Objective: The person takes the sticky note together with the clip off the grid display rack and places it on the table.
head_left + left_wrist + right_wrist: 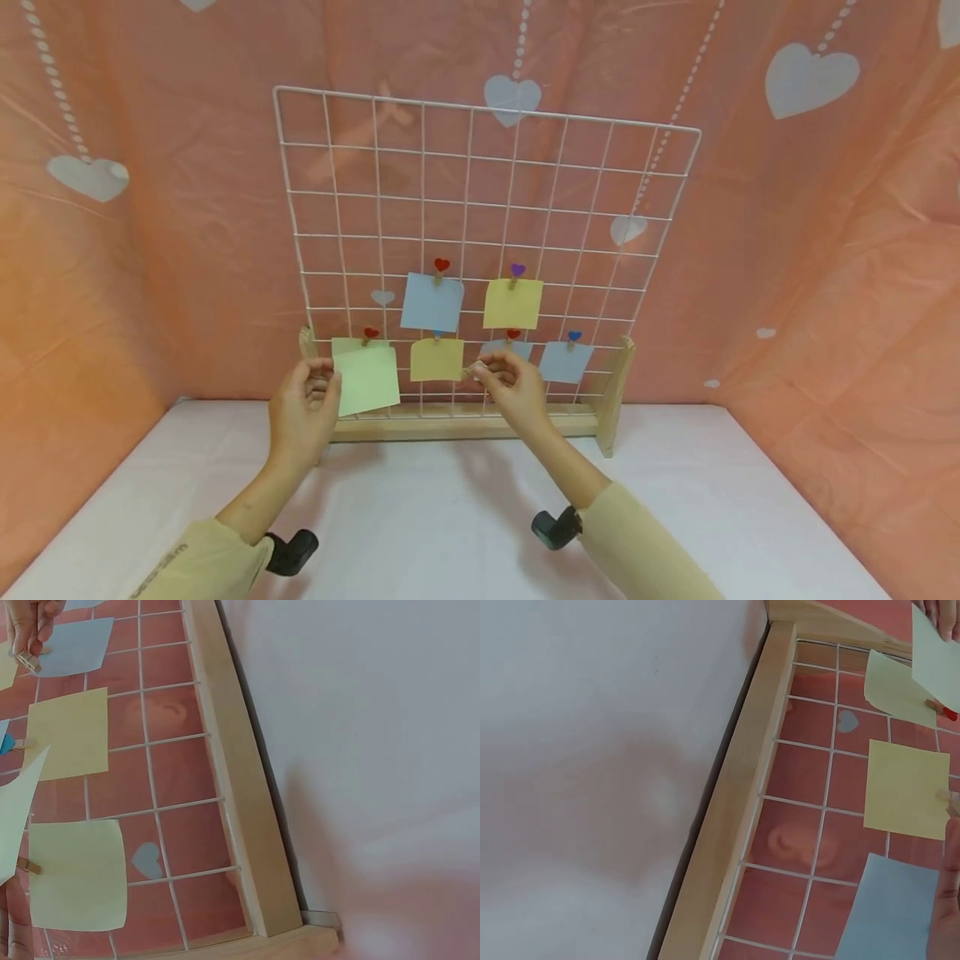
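My left hand (302, 410) holds a pale green paper note (365, 382) by its left edge, at the lower left of a white wire grid (446, 201). Behind that note, a second green note (79, 877) hangs from a wooden clip with a red heart (371, 333); the held sheet mostly covers it in the head view. Between thumb and fingers, my right hand (517, 392) pinches a small wooden clip (28, 661). It is just right of the lower yellow note (437, 360) and partly hides a blue note (891, 911) behind it.
An upper blue note (432, 302), an upper yellow note (513, 305) and a right-hand blue note (566, 363) hang from heart clips. The grid stands in a wooden base (465, 428) on a white table (442, 508). Pink cloth with pale hearts (810, 79) surrounds it.
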Tool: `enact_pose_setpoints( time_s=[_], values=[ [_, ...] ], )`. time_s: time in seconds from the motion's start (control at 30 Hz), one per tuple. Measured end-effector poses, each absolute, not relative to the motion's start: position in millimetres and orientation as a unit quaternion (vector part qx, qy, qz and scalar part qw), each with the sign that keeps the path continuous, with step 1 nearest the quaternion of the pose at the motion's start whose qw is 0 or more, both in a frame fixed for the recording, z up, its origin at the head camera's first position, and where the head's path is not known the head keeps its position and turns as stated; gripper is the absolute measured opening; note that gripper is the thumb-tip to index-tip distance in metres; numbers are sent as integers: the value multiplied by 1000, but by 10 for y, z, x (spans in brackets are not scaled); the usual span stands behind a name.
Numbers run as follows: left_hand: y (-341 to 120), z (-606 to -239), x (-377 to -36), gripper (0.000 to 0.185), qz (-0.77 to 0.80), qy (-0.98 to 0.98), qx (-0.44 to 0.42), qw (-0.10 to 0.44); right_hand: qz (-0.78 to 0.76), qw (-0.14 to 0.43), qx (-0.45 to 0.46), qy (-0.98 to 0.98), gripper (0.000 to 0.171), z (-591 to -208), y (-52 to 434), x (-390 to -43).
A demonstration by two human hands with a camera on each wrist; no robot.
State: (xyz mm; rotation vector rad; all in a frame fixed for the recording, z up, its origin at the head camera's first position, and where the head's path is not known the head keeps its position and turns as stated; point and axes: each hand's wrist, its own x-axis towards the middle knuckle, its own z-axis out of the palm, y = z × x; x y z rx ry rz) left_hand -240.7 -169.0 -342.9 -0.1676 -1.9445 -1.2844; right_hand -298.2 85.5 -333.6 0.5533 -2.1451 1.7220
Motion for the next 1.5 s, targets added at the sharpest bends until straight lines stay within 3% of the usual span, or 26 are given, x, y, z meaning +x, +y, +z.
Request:
enact_pose_setpoints(
  time_s=[1.5],
  values=[
    [-1796,-3756,-2279,15,-474,-796,-62,372,545,139,119,-818,17,-3620,1606,-2831]
  ],
)
